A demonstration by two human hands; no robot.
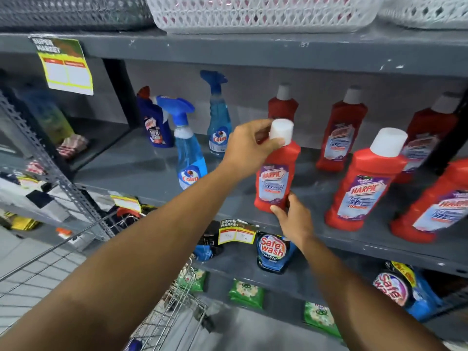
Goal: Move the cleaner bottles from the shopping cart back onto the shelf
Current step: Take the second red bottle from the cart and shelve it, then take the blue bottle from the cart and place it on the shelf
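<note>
A red Harpic cleaner bottle (277, 171) with a white cap stands upright near the front of the grey shelf (141, 168). My left hand (249, 150) grips it at the neck, just under the cap. My right hand (293, 219) holds its base from the front. Several more red Harpic bottles (364, 183) stand to the right and behind. Two blue Colin spray bottles (188, 150) and a dark blue Harpic bottle (154, 122) stand to the left. The wire shopping cart (174, 307) is at the bottom, under my left arm.
White and dark mesh baskets (253, 13) sit on the shelf above. Below are Safewash pouches (272, 252) and green packets (247, 292). A yellow price tag (67, 64) hangs at upper left. A perforated metal upright (50, 160) bounds the left side.
</note>
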